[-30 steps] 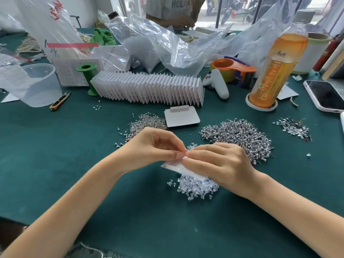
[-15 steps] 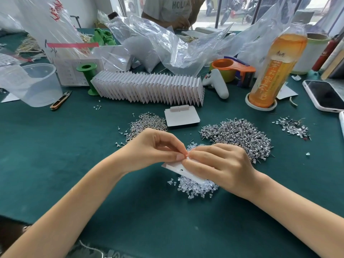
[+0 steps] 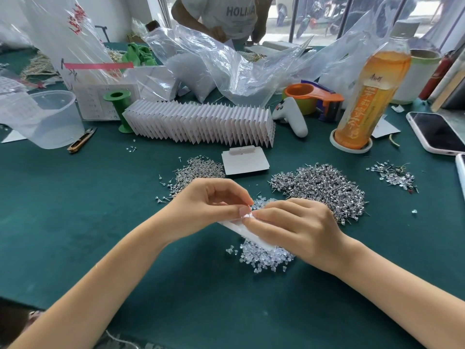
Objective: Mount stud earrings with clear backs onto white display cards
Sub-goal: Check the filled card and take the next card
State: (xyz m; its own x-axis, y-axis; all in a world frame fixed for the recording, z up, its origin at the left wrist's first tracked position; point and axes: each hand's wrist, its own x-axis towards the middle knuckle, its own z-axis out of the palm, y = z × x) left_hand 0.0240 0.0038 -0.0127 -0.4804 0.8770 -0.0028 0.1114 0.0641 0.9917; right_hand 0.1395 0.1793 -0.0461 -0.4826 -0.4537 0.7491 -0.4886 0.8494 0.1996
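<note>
Over clear backs, both hands pinching white card, bottle holding orange drink

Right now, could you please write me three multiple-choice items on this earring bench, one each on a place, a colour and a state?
1. Where does the pile of clear backs lie?
A. Inside the plastic cup
B. On the cloth just below the hands
C. On the phone

2. What colour is the spool left of the row of folded cards?
A. Green
B. Red
C. Black

3. What is the state of the white display card at the centre?
A. Lying flat, untouched
B. Torn in two
C. Held between both hands

Answers:
1 B: the backs sit on the green cloth under the right hand.
2 A: the spool is plainly green.
3 C: the left hand and the right hand pinch it together.
</note>
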